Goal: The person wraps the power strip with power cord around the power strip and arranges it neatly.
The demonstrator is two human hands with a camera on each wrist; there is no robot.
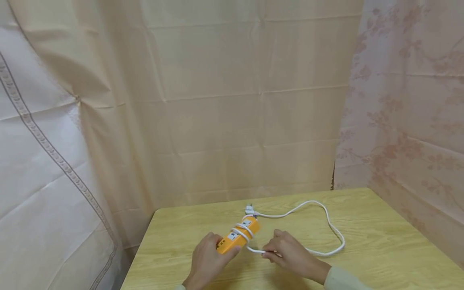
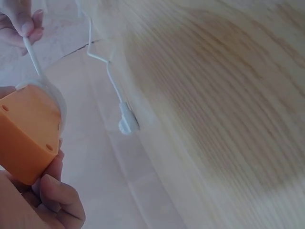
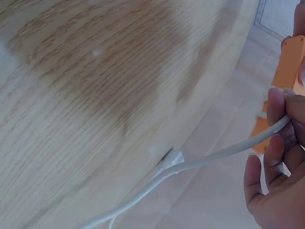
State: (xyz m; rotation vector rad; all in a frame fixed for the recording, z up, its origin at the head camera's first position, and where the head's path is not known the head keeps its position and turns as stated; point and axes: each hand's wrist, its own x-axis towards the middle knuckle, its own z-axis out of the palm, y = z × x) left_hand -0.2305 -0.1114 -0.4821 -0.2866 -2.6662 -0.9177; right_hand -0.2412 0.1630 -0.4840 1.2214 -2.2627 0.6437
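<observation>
Lower centre: my left hand [image 1: 207,257] grips orange power strip [image 1: 238,242], my right hand [image 1: 288,253] pinches white cord [image 3: 195,163] looped round strip.

I saw the right sleeve [image 1: 343,279] in a pale colour, somewhere between cream and light green, with a plain surface and a nearly straight end. Of the left sleeve [image 1: 180,287], only a small pale corner entered my head view. The left hand [image 1: 207,257] and right hand [image 1: 288,254] were bare.
</observation>
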